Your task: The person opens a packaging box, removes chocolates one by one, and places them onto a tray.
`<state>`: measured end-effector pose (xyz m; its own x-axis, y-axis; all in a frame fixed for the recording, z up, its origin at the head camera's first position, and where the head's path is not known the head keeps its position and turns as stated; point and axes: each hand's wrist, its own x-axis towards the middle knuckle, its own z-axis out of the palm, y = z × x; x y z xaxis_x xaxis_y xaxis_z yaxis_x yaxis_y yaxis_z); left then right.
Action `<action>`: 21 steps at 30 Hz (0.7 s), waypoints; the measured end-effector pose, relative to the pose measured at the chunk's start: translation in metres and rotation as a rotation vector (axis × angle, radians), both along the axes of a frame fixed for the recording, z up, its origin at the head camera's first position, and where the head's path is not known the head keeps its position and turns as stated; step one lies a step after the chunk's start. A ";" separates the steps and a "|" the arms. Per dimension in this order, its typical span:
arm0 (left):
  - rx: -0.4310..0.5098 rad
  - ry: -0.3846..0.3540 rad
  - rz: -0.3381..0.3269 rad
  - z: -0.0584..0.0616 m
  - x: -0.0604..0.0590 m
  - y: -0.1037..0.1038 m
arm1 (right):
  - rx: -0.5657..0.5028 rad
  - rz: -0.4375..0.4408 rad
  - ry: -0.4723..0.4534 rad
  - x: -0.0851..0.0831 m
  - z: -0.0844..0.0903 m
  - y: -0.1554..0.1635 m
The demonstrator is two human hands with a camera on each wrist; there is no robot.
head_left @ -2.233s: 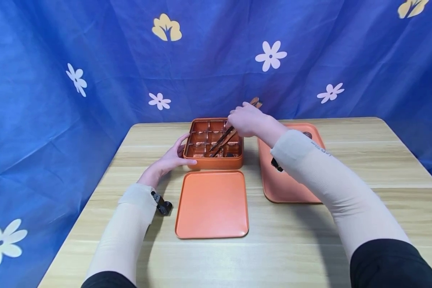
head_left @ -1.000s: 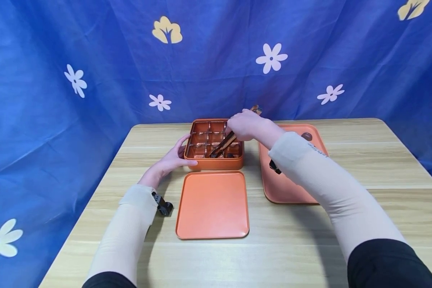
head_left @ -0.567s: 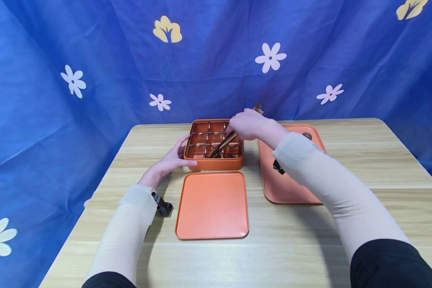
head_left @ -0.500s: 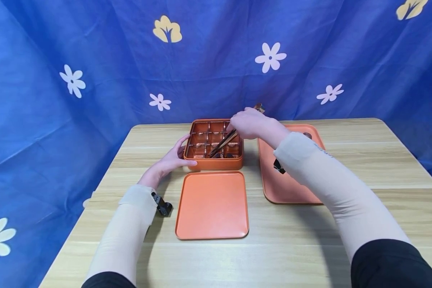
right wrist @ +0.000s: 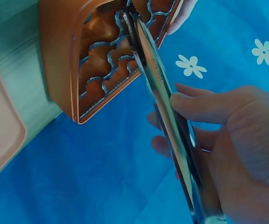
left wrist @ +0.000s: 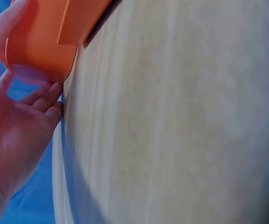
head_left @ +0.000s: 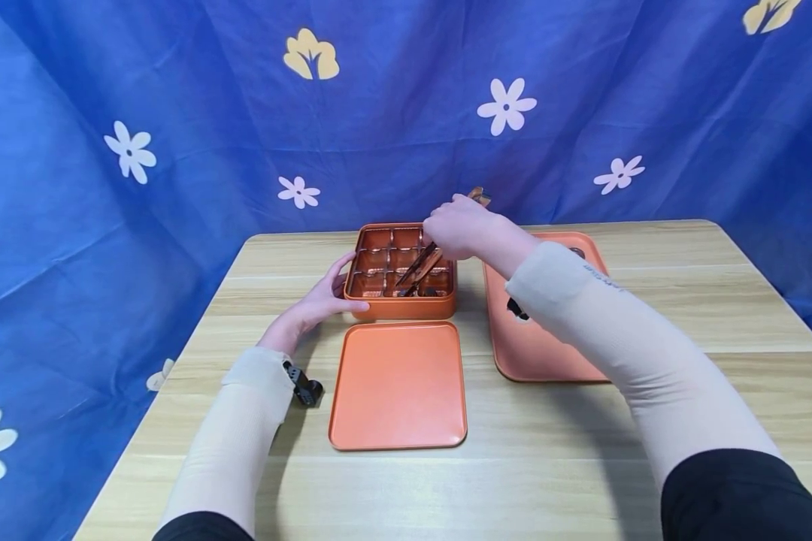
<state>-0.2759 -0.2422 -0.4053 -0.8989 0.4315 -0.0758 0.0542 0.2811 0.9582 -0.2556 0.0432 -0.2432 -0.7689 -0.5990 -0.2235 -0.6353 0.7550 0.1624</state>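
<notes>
An orange box with a clear insert divided into several compartments stands at the back of the table. My left hand holds its front left corner, thumb along the front wall and fingers against the left side. My right hand grips metal tongs over the box. In the head view the tongs' arms stand apart, their tips down in the front middle compartment. A dark brown piece, seemingly a chocolate, lies in the front right compartment. Another dark piece shows at the tong tips, partly hidden.
A square orange lid or tray lies just in front of the box. To the right is a larger pink-orange tray, partly under my right forearm, with a dark brown piece near its back. A blue flowered curtain hangs behind the table.
The tongs' arms came together in the front middle compartment and have now spread apart. My right hand has risen slightly and shifted left. The left hand stays on the box.
</notes>
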 end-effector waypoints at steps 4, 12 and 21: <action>0.013 -0.005 -0.003 0.000 -0.001 0.000 | 0.036 -0.035 -0.031 0.000 0.001 -0.006; 0.002 -0.010 -0.001 -0.001 -0.002 -0.001 | 0.023 -0.040 -0.076 -0.001 0.001 -0.011; -0.015 -0.004 -0.002 0.001 -0.001 -0.002 | 0.045 -0.051 -0.079 -0.001 0.000 -0.018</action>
